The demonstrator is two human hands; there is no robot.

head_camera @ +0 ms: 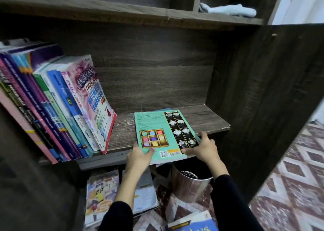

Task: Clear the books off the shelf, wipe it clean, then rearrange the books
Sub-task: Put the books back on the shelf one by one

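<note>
Presently, teal book lies flat at the front edge of the shelf, left hand and right hand pinching its near corners, probably for reshelving.

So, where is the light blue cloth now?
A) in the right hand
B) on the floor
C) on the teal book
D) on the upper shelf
D: the light blue cloth lies in the right compartment of the upper shelf; the left hand and right hand both grip the teal book.

Teal book with black strip, dark wood-grain shelf, pale blue cloth, diamond-patterned carpet
</note>
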